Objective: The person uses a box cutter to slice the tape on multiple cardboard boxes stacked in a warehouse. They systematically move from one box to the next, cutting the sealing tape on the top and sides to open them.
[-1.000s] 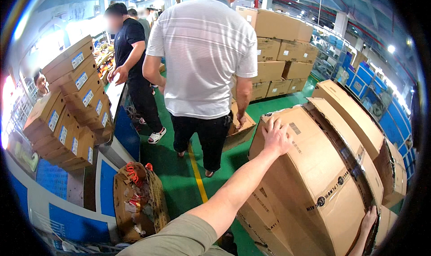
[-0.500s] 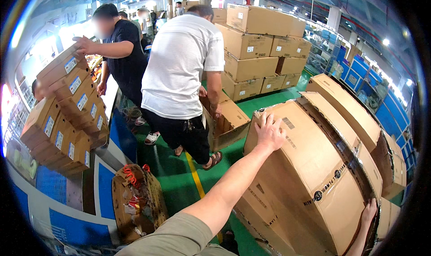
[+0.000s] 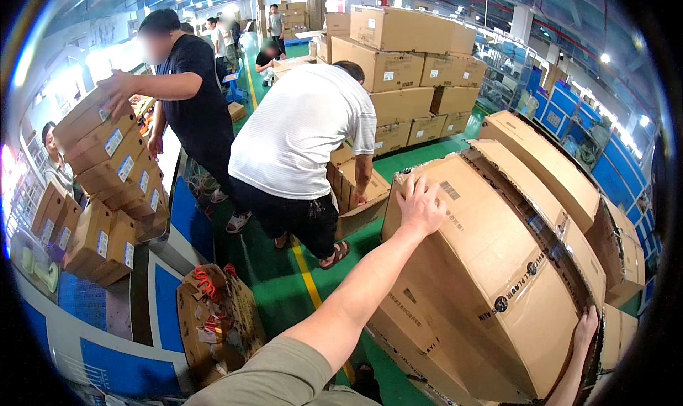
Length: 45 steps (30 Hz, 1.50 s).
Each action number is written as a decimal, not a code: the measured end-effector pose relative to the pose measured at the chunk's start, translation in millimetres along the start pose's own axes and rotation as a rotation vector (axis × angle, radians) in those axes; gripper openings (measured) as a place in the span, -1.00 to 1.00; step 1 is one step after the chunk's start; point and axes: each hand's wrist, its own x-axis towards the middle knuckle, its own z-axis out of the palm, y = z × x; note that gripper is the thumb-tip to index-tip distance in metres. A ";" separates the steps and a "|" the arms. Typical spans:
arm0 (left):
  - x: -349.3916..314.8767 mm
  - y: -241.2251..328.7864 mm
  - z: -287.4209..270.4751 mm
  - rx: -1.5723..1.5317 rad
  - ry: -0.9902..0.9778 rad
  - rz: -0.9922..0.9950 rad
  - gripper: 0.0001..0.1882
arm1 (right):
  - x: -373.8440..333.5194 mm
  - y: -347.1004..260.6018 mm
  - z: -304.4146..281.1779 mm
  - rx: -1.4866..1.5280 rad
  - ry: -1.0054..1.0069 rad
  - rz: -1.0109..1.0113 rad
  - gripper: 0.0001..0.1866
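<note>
A large brown cardboard box [image 3: 498, 264], taped along its top, stands tilted at the right. My left hand [image 3: 421, 205] grips its far left edge, fingers bent over the top. My right hand [image 3: 585, 328] holds the same box by its near right edge, next to the dark gap before the neighbouring carton; part of its fingers is hidden there. Beyond my left hand a person in a white shirt [image 3: 302, 132] bends over an open carton [image 3: 356, 185] and reaches into it.
More large cartons [image 3: 548, 167] stand close on the right, and a carton stack [image 3: 398, 68] rises behind. At left, a person in black [image 3: 188, 100] touches small labelled boxes [image 3: 117, 153] on a workbench. A scrap carton [image 3: 238, 313] with red cords sits on the green floor.
The person in the white shirt has bent lower over the open carton. At left, the front small boxes have separated into two groups. My hands keep their hold on the box.
</note>
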 end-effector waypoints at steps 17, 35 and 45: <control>0.2 -3.5 6.5 0.004 0.061 0.015 -0.54 | 3.8 1.4 1.2 0.029 -0.034 0.008 -0.92; 0.6 -3.4 5.9 0.029 0.045 0.000 -0.53 | 5.5 -2.5 -4.2 -0.010 -0.098 0.036 -0.81; 0.4 -5.3 6.4 0.018 0.035 0.006 -0.52 | 12.6 5.5 -6.0 -0.151 -0.219 0.209 -0.63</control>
